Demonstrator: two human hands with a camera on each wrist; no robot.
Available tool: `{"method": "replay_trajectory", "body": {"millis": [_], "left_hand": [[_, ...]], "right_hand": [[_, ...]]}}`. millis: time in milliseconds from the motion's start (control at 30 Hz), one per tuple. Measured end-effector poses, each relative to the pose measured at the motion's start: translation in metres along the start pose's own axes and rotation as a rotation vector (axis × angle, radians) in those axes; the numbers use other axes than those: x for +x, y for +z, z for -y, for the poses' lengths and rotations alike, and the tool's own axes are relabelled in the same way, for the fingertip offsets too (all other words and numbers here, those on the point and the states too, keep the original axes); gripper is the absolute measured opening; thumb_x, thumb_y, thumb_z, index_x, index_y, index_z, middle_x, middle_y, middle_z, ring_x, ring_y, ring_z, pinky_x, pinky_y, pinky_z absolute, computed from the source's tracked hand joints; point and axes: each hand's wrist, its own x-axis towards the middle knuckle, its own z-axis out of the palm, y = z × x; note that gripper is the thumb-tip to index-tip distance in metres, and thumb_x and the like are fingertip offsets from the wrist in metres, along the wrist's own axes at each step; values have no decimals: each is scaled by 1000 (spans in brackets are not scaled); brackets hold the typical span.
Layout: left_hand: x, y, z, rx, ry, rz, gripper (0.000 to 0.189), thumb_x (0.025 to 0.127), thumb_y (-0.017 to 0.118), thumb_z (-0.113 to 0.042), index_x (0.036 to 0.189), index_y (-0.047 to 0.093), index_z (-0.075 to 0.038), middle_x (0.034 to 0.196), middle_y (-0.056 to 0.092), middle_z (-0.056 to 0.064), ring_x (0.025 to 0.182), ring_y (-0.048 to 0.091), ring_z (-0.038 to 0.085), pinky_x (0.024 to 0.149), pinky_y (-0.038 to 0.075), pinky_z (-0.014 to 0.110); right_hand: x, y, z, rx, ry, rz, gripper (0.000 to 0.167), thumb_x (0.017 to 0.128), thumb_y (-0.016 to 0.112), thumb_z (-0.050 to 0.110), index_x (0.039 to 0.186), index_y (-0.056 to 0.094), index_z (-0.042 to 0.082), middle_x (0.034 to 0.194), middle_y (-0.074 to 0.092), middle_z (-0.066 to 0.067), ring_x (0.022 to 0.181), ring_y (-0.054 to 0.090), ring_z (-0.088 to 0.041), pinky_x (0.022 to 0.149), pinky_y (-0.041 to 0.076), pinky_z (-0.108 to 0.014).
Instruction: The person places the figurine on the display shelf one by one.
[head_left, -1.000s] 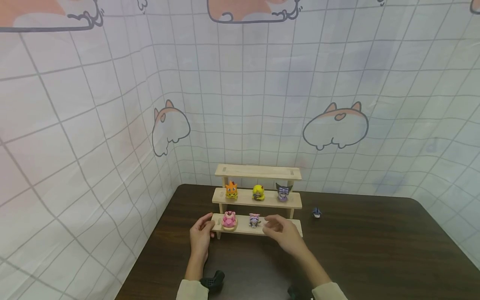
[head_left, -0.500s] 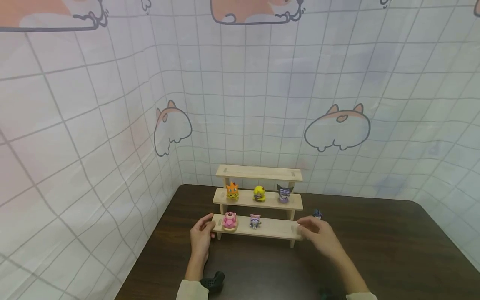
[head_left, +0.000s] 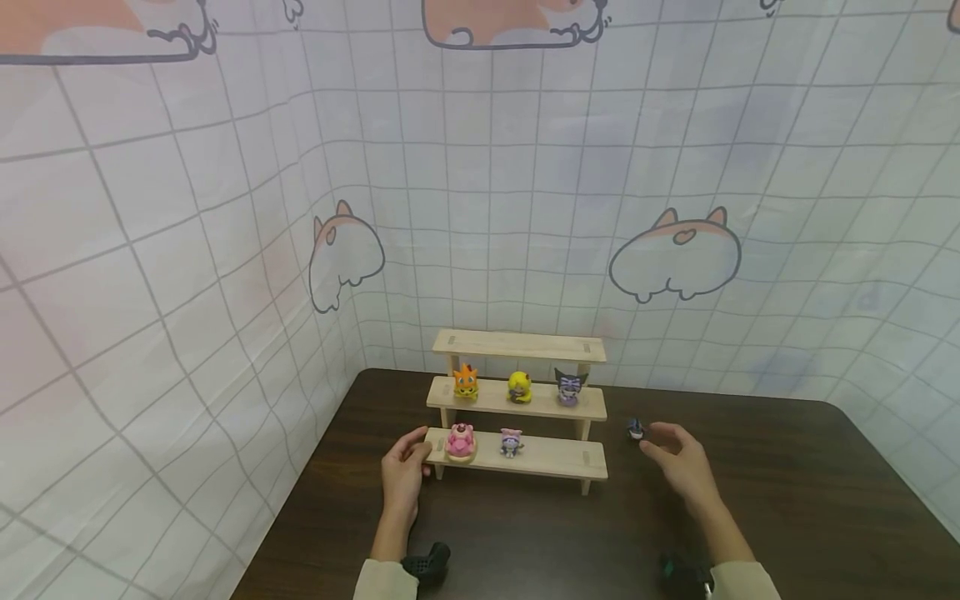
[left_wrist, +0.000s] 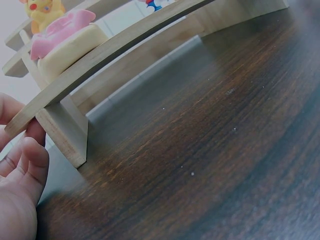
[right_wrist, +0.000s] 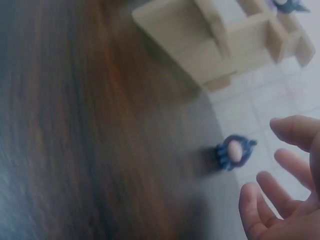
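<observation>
My left hand (head_left: 403, 475) grips the left end of the lowest board of a three-tier wooden display stand (head_left: 558, 454); in the left wrist view the fingers (left_wrist: 34, 150) curl around the board's end. To the right of the stand, my right hand (head_left: 682, 467) is beside a small dark blue figurine (head_left: 635, 429) on the table. The right wrist view shows spread fingers (right_wrist: 287, 129) with nothing between them, apart from the blue figurine (right_wrist: 235, 151) and its pale face. On the lowest board sit a pink bear figurine (head_left: 461, 443) and a grey-and-pink figurine (head_left: 512, 443).
The middle board carries an orange figurine (head_left: 466, 382), a yellow one (head_left: 519, 387) and a purple one with black ears (head_left: 570, 387). Under everything is a dark wooden table (head_left: 525, 542). A white gridded curtain (head_left: 525, 167) rises behind and at the left.
My right hand has moved right, from beside the grey-and-pink figurine past the stand's right end to the blue figurine. The left hand stays on the board.
</observation>
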Motion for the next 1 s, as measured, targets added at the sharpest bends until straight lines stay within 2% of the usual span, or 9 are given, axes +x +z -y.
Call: {"method": "replay_trajectory", "body": {"millis": [167,267,500,833,967,1000], "left_hand": [[0,0,0,-5,4,0,31,95,64,-6,126,71,-5,97,70,2,67,54,9,55,47,20],[0,0,1,-6,2,0,31,96,65,-6,126,71,-5,98,70,3,68,54,9,55,48,20],[0,1,1,-13,6,-6,31,95,65,-5,125,71,-3,99,70,6,66,54,9,54,47,20],[-1,1,0,-14,3,-4,31,95,65,-5,125,71,-3,100,71,6,67,54,9,55,47,20],[-1,1,-2,-18,-1,8,32,95,65,-5,127,69,-1,103,71,11,67,54,8,55,47,20],[-5,0,-8,-17,0,15,33,96,64,-4,128,68,1,103,71,13,67,54,8,55,47,21]], "right_hand": [[8,-1,-9,-14,15,28,65,100,66,32,153,40,4,152,43,-30,135,47,-49,100,50,-55],[14,1,-14,-3,14,50,69,100,66,34,155,37,4,153,40,-32,137,45,-51,105,47,-59],[28,5,-21,4,10,66,69,100,67,33,155,37,5,153,44,-30,137,46,-48,108,45,-58],[44,11,-22,-51,-6,54,65,100,66,30,154,40,2,149,50,-29,126,55,-41,96,51,-44],[46,14,-21,-62,-1,48,63,101,64,27,153,40,1,148,49,-30,127,54,-43,98,50,-49],[47,15,-21,-63,3,48,62,101,64,26,153,40,2,148,49,-30,128,53,-43,99,49,-51]]}}
